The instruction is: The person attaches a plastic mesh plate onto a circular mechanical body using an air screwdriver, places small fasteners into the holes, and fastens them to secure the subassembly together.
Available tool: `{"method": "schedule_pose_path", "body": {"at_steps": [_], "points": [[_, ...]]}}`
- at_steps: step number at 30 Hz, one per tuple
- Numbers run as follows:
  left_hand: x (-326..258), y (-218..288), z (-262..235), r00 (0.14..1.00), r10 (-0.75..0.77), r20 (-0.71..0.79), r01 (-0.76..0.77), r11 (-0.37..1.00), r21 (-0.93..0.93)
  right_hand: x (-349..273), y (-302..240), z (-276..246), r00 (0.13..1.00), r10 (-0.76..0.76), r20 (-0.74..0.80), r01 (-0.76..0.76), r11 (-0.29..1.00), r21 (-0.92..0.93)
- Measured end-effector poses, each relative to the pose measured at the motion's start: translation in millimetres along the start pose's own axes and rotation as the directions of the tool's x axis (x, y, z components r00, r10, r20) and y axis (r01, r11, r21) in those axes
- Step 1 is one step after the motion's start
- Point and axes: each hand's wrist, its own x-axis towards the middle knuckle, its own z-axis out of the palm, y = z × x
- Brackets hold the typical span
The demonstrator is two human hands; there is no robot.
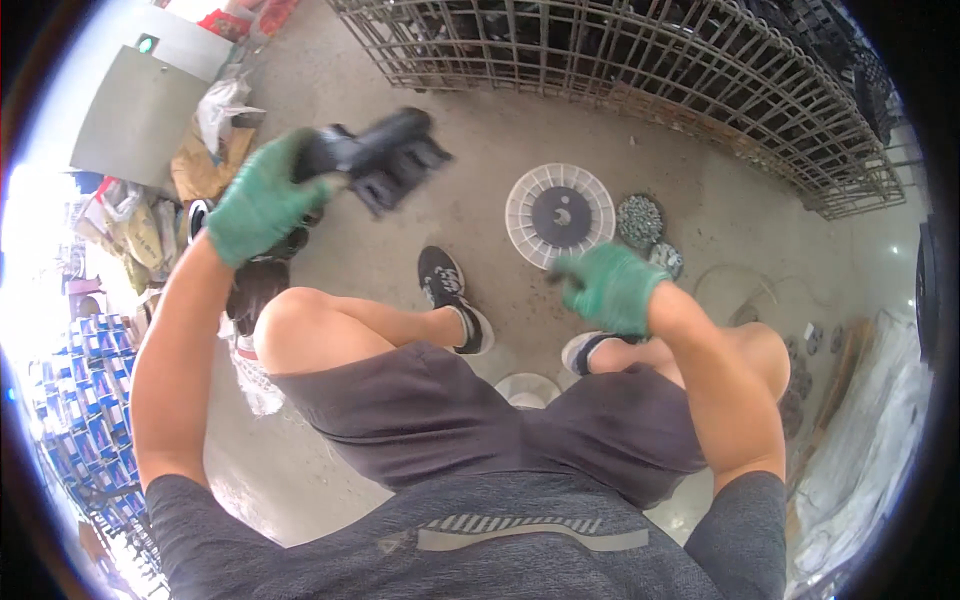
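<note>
My left hand (265, 195), in a green glove, is closed round one end of a black moulded part (385, 165). The part has a tubular top and slotted, bracket-like pieces below; it is blurred and held up off the floor. My right hand (610, 287), also gloved in green, hangs over the near edge of a white round ribbed disc (524, 222) with a dark centre. Its fingers are drawn together, with something small and dark at their tips that I cannot make out. More black parts (262, 290) lie below my left hand, partly hidden by my knee.
A wire cage (600, 50) full of dark parts stands along the far side. Two round clusters of small greyish pieces (640, 220) sit right of the disc. Sacks (135, 235) and stacked blue-and-white boxes (85, 390) line the left; plastic sheeting (865, 450) lies at right.
</note>
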Motion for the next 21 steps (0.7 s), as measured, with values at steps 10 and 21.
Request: {"method": "schedule_pose_path", "body": {"at_steps": [10,21], "points": [[18,-164,-56,0.929,-0.315,-0.196,0.254,0.925,-0.281,19,41,44,0.953,0.196,0.231,-0.168,0.977,-0.132],[47,-364,-55,0.852,-0.183,-0.491,0.308,0.933,0.186,49,87,77,0.914,0.274,0.299,-0.21,0.95,-0.229]]}}
